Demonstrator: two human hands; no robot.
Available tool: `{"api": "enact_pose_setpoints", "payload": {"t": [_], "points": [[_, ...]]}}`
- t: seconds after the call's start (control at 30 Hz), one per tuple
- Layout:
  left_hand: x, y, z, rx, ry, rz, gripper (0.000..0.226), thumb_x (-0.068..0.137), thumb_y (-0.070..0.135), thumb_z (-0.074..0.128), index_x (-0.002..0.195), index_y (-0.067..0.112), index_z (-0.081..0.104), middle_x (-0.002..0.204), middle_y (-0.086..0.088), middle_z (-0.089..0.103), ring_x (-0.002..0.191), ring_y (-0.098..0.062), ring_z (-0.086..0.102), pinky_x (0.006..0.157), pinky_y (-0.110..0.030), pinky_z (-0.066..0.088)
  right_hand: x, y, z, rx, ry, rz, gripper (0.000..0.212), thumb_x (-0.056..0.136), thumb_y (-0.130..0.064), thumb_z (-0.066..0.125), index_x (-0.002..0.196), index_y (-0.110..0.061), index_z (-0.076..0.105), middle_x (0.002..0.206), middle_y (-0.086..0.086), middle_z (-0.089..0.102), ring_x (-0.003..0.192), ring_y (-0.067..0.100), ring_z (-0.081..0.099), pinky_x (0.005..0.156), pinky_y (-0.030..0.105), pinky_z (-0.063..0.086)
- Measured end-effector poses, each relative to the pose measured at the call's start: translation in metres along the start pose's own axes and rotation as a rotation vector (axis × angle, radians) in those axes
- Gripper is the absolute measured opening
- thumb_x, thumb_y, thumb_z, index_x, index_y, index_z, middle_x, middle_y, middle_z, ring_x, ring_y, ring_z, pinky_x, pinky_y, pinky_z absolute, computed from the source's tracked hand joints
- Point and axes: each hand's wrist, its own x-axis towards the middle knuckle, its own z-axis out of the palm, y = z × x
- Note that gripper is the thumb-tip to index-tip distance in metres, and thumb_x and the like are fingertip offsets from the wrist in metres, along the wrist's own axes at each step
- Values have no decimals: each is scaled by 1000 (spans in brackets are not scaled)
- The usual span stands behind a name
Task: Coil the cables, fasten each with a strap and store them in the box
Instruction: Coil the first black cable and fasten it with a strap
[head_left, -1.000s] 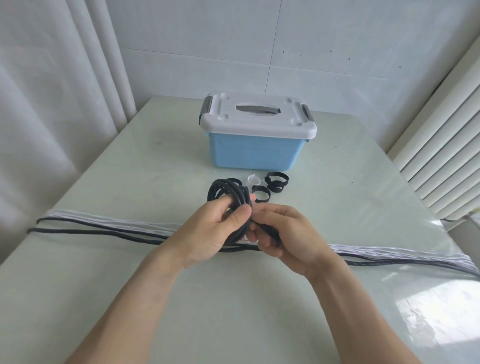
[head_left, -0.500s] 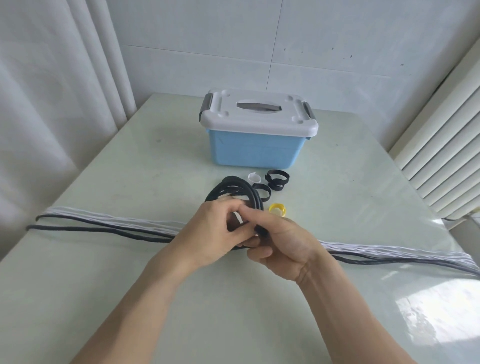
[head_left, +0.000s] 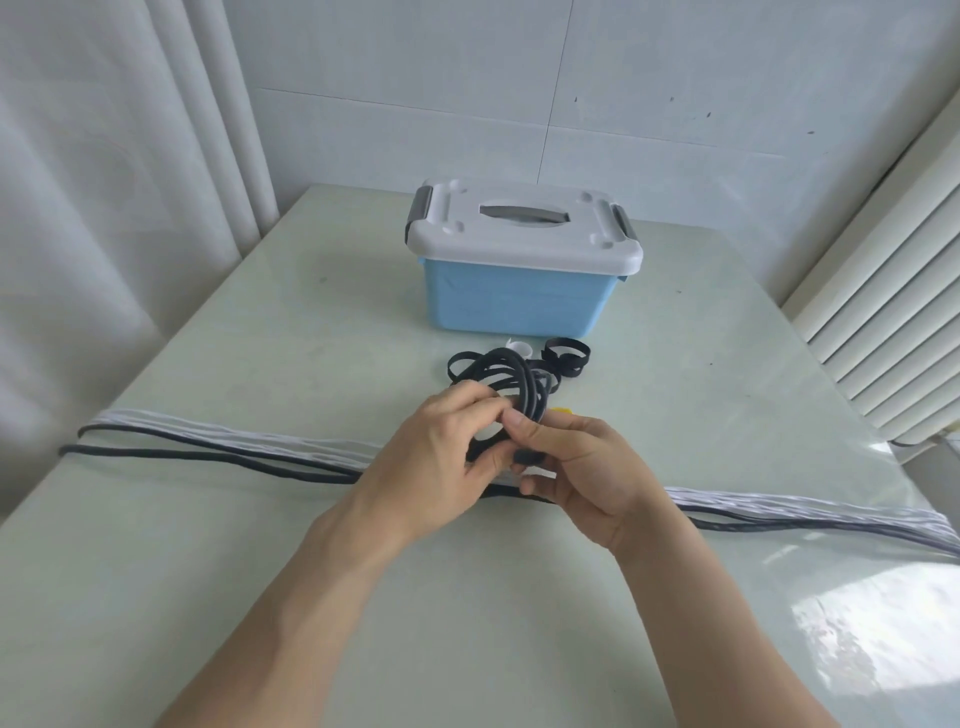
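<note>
Black cable coil (head_left: 511, 379): gripped between left hand (head_left: 441, 457) and right hand (head_left: 582, 467), fingers curled round it, raised above table (head_left: 260, 322), near closed blue box (head_left: 511, 304); loose straps (head_left: 566, 356) laid just behind.

Pale green table (head_left: 260, 597): blue box (head_left: 511, 304), straps (head_left: 566, 356), long cables (head_left: 208, 449) lying across.

Glossy table (head_left: 311, 332), pale green and smooth, throwing back window glare at the right; box (head_left: 511, 304) in smooth blue plastic under a matt white plastic lid (head_left: 524, 236) with grey clips; black coil (head_left: 511, 376) looks rubbery and matt; loose straps (head_left: 566, 356) a dull black fabric; white cables (head_left: 228, 434) seem braided, slightly rough; wall (head_left: 675, 78) of satin tiles.
</note>
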Motion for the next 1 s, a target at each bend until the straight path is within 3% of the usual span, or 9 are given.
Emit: {"api": "enact_pose_setpoints", "payload": {"t": [0.1,0.23,0.4,0.5,0.6,0.73,0.8,0.9,1.0], "points": [[1,3,4,67,72,57,32,97,37,48,110,15,66,102,8,65,95,-13,59,109,-35,37,-2,0,3,36,14,-57,26,83,-28,71,96,-6,75,80,8,68,70,14,58,58,23,47],[2,3,4,-53,99,8,39,100,38,47,123,11,62,103,3,65,98,-21,61,94,-39,50,-4,4,12,151,7,-148,34,102,-24,53,102,4,71,84,12,66,75,17,58,67,24,53],[1,7,5,-56,160,-6,39,100,42,46,125,15,59,100,0,68,89,-17,63,77,-33,51,-4,1,9,185,-66,-225,31,104,-15,47,108,7,68,83,8,67,74,17,55,70,25,53],[1,12,3,-54,248,25,44,98,37,49,129,8,60,103,-3,71,92,-14,62,81,-24,49,0,5,7,86,-29,-370,28,98,-20,54,100,1,71,78,8,62,73,18,55,71,27,50],[1,15,1,-74,314,75,37,98,33,53,130,16,56,104,8,65,95,-15,62,87,-22,49,3,6,6,29,3,-509,21,91,-23,62,84,-8,75,73,7,64,70,20,57,69,27,50],[2,17,2,-125,327,113,35,100,22,54,131,8,59,103,-3,66,101,-19,61,103,-38,46,3,5,0,-34,5,-606,17,91,-17,68,79,-7,74,71,9,63,64,20,56,66,26,50],[2,18,3,-181,292,86,35,101,19,51,133,7,58,102,-5,64,100,-20,61,99,-39,47,3,4,-1,-47,8,-620,18,91,-15,65,79,-5,72,71,9,62,64,20,56,66,26,49],[2,24,1,-262,284,49,31,102,22,48,129,12,62,94,6,64,93,-20,62,87,-38,50,1,4,2,-34,-8,-622,19,89,-22,67,79,-7,73,70,8,61,64,20,55,66,26,48],[1,29,-4,-309,336,49,22,100,28,53,118,25,65,83,12,66,85,-14,66,84,-30,49,-3,3,6,-48,6,-618,16,90,-12,67,78,-5,74,67,8,64,60,18,54,61,24,48]]}}
